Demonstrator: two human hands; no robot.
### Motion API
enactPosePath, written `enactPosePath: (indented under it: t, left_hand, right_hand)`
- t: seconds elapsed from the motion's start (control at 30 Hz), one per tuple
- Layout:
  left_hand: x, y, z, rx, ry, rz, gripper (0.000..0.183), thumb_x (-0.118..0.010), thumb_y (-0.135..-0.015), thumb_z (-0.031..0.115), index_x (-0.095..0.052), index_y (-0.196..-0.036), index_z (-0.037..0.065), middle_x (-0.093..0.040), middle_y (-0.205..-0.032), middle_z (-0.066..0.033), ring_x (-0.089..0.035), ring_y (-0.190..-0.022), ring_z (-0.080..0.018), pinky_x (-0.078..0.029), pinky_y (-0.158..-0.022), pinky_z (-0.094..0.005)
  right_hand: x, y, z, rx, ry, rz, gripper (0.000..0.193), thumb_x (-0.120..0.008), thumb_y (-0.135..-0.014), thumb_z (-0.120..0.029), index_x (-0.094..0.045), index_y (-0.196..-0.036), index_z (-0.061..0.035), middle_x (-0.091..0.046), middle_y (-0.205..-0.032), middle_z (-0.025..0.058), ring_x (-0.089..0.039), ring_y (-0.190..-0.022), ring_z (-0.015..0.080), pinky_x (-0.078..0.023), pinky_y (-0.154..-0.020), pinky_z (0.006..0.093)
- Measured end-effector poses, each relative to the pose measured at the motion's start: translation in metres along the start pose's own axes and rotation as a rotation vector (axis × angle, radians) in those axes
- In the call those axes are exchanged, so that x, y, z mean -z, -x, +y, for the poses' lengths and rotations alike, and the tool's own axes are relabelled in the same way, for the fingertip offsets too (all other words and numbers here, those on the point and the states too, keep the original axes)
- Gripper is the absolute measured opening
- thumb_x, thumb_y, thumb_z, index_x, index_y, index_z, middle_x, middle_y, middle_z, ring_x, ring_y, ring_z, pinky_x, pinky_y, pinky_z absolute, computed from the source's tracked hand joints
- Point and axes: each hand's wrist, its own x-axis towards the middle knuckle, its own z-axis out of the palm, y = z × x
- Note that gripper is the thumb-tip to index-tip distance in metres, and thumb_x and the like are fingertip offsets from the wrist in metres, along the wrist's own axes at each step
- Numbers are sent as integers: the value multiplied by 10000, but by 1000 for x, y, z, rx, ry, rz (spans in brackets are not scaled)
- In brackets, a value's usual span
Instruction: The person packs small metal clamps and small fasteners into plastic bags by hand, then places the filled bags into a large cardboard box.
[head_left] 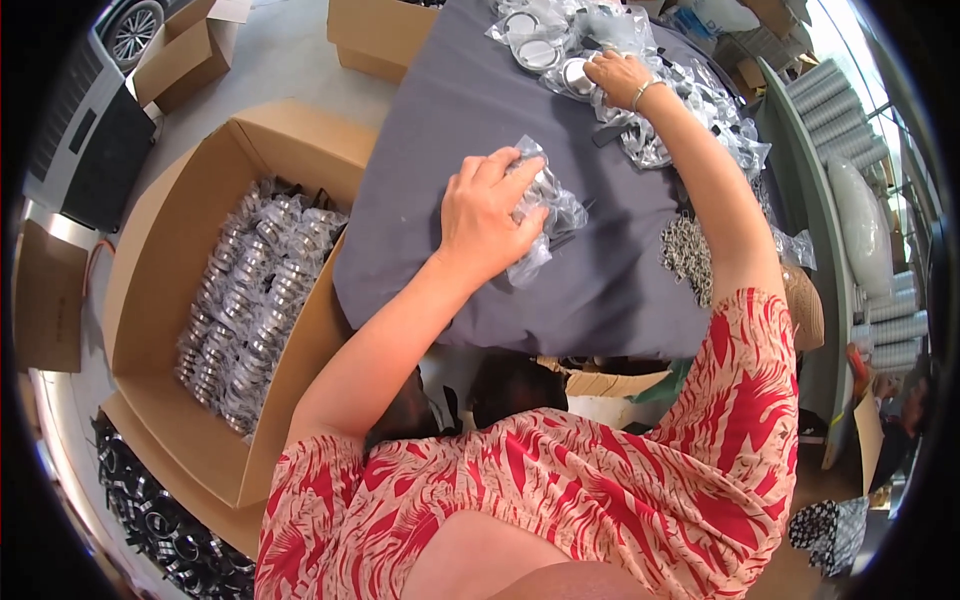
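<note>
Packet point(564, 209): your left hand point(487, 215) clasps it.
Pile point(635, 125), one o'clock: your right hand point(617, 78) touches it, grip unclear.
Picking: likely step; next calls for a pinch.

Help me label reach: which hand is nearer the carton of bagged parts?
Left. The left hand is right of the carton, on a bag; the right hand is farther, at a pile.

Silvery packet point(565, 211), red-patterned cream shirt point(600, 485)
</note>
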Motion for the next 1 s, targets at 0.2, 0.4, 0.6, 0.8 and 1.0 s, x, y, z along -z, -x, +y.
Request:
enactPosePath:
  t: [0.2, 0.4, 0.6, 0.8, 1.0]
  left_hand:
    - [-7, -4, 1, -10, 12, 11, 464, -710, -591, 155, -617, -1044, 115, -565, -1050, -95, -526, -922, -269, -452, -779, -355]
    - [-5, 1, -2, -3, -35, 3, 466, -707, -597, 167, -616, -1051, 121, -565, -1062, -91, -528, -931, -270, -450, -789, -357]
    - [-6, -2, -6, 0, -44, 0, 475, -706, -588, 162, -610, -1049, 101, -566, -1068, -89, -531, -931, -273, -453, -799, -362]
    - [-13, -13, -1, -31, -126, -97, 445, -666, -614, 229, -586, -1037, 118, -570, -1041, -62, -522, -955, -251, -416, -774, -402]
    - [-1, -15, 4, -90, -151, -213, 568, -669, -632, 153, -529, -1176, 69, -501, -1210, -141, -501, -1031, -323, -433, -849, -381]
  right_hand:
    - [4, 15, 8, 93, -78, 13, 160, -589, -725, -147, -491, -829, -75, -565, -848, 73, -541, -904, 271, -436, -717, 396]
    - [64, 38, -54, -33, -552, 358, 256, -595, -747, -235, -479, -746, -7, -540, -656, 182, -545, -658, 368, -416, -573, 434]
    - [32, 52, -127, -234, -1052, 301, 347, -540, -847, -311, -519, -733, 15, -494, -618, 140, -446, -568, 208, -400, -555, 355]
    - [29, 67, -140, -250, -1440, 243, 428, -394, -911, -365, -576, -870, 20, -592, -856, 177, -568, -793, 300, -436, -702, 383]
    - [-9, 44, -150, -51, -1260, 406, 391, -325, -932, -294, -502, -1126, -4, -499, -1153, 171, -465, -1098, 288, -358, -947, 342]
